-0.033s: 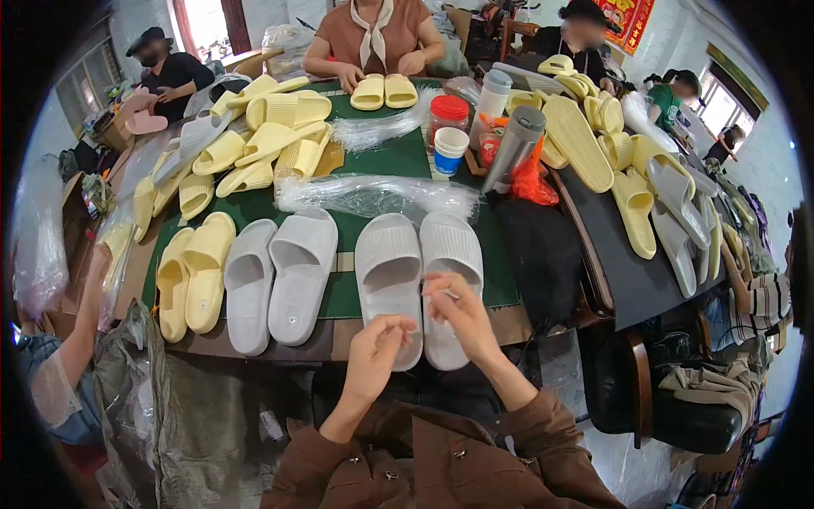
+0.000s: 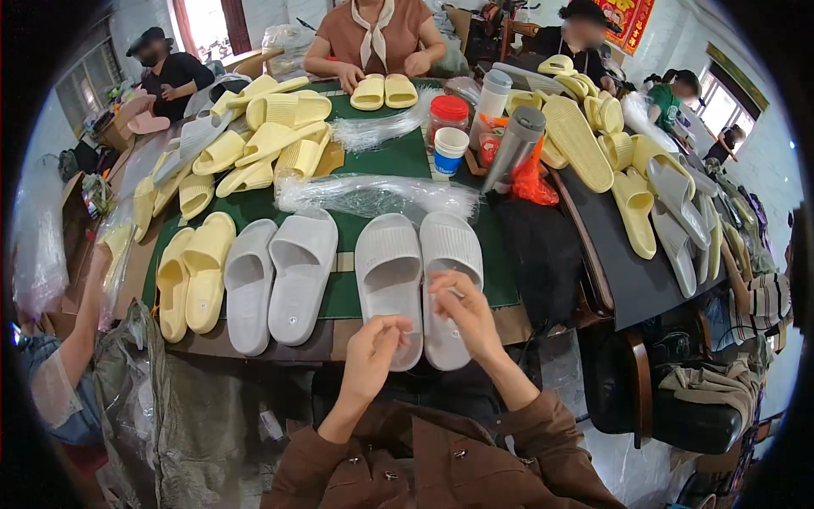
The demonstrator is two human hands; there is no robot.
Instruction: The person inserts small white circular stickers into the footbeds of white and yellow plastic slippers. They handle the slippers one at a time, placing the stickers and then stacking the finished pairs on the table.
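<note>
Two grey slides (image 2: 420, 271) lie side by side on the tabletop (image 2: 381, 161), long axes running away from the person, toes far. Left hand (image 2: 370, 356) and right hand (image 2: 462, 310) hover over their heels, fingers pinched around something too small to identify.

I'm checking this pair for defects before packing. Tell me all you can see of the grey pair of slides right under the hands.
The grey pair is two open-toe slides of matte, foam-like material, each with a wide ribbed strap and a smooth footbed. They lie side by side, soles down, heels toward the person, on the green mat, their heels past its edge. The left hand covers one heel; the right hand hovers over the other slide, its fingers pinching something small. A clear plastic bag lies past the toes. No flaws are visible.
</note>
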